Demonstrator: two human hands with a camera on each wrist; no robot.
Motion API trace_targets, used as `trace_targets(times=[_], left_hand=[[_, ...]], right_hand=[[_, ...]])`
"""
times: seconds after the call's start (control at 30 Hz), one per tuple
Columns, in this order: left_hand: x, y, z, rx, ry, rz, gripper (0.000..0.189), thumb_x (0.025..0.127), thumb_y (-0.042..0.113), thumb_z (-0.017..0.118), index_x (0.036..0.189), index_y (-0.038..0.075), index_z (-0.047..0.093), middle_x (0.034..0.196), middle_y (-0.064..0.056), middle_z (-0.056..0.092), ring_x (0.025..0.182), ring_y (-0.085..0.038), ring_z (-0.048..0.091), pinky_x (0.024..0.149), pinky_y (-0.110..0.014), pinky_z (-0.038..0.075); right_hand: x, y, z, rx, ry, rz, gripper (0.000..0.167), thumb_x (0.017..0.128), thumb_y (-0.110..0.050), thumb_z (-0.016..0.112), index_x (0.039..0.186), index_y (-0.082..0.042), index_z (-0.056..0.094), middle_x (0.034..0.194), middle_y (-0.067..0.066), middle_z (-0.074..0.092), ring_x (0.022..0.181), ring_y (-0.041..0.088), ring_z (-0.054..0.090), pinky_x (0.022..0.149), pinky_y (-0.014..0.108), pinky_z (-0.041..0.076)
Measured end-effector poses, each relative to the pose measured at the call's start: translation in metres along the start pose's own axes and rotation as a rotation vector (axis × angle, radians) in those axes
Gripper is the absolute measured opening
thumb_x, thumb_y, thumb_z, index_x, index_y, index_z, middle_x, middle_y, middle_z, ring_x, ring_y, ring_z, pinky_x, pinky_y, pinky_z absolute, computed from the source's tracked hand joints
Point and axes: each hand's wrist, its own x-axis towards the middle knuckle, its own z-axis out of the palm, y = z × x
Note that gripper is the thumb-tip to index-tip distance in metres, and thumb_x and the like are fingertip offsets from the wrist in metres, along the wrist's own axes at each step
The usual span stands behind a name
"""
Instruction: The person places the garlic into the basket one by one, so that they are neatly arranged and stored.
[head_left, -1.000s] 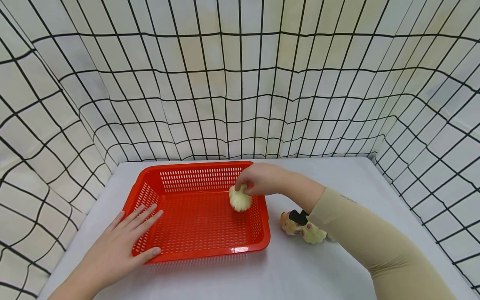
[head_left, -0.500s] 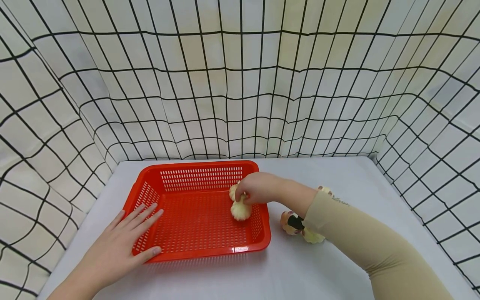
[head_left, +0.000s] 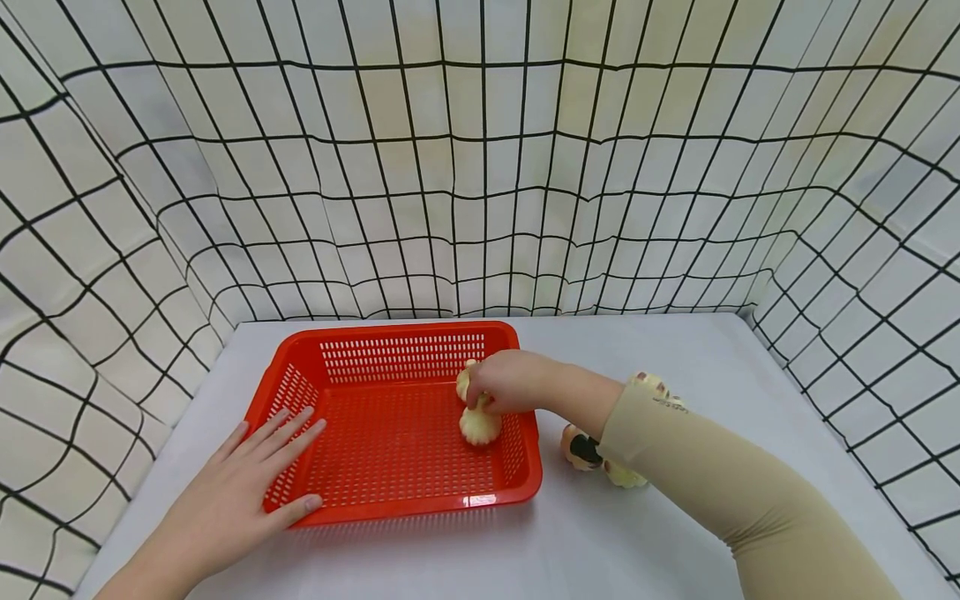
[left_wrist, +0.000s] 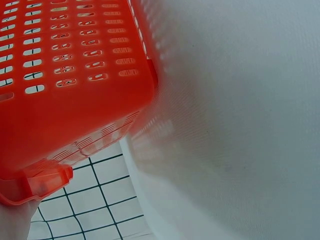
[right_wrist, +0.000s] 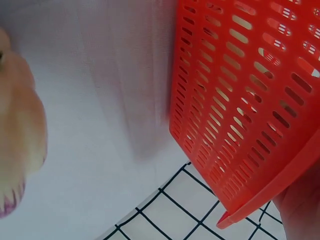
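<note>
A red plastic basket [head_left: 390, 510] with slotted walls stands on the white table. My left hand [head_left: 236, 496] lies over its left rim, fingers spread straight inward and thumb near the front left corner. Reaching across the right rim, my right hand [head_left: 516, 379] pinches the top of a cream garlic bulb [head_left: 480, 427] low in the basket. Another garlic bulb [head_left: 463, 385] sits right behind it, partly covered by the fingers. In both wrist views the basket [left_wrist: 65, 112] shows from outside, with the held bulb out of sight.
Right of the basket lie more garlic bulbs [head_left: 624, 475], some purple-streaked, partly covered by the beige sleeve [head_left: 697, 467] and a black piece [head_left: 583, 450] at the wrist. One bulb [right_wrist: 22, 125] looms close in the right wrist view. Black-gridded white cloth [head_left: 480, 208] walls the table's back and sides.
My right hand has lowered the garlic bulb toward the front of the basket, uncovering the bulb behind it. The right sleeve has shifted slightly left. My left hand has stayed still.
</note>
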Motion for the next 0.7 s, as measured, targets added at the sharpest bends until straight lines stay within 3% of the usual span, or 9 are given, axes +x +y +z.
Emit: trace_targets(times=[0.3,0.7], left_hand=[[0.0008,-0.0008,-0.0005,0.000,-0.022,-0.011,0.087,0.083,0.068,0.064,0.153,0.023,0.040,0.155,-0.008,0.041,0.141,-0.037,0.034,0.116,-0.031,-0.019],[0.0003,-0.0010,0.0002,-0.007,-0.007,-0.003,0.086,0.083,0.067,0.065,0.153,0.022,0.041,0.155,-0.007,0.041,0.140,-0.037,0.034,0.116,-0.031,-0.019]], right_hand=[[-0.0010,0.0007,-0.0001,0.019,-0.001,-0.005,0.021,0.089,-0.020,0.074,0.108,-0.027,0.077,0.102,-0.014,0.070,0.095,0.008,0.060,0.088,0.027,0.050],[-0.0062,0.0011,-0.0048,0.066,0.023,-0.002,0.024,0.087,-0.030,0.076,0.111,-0.026,0.075,0.106,-0.011,0.069,0.094,0.007,0.058,0.087,0.027,0.050]])
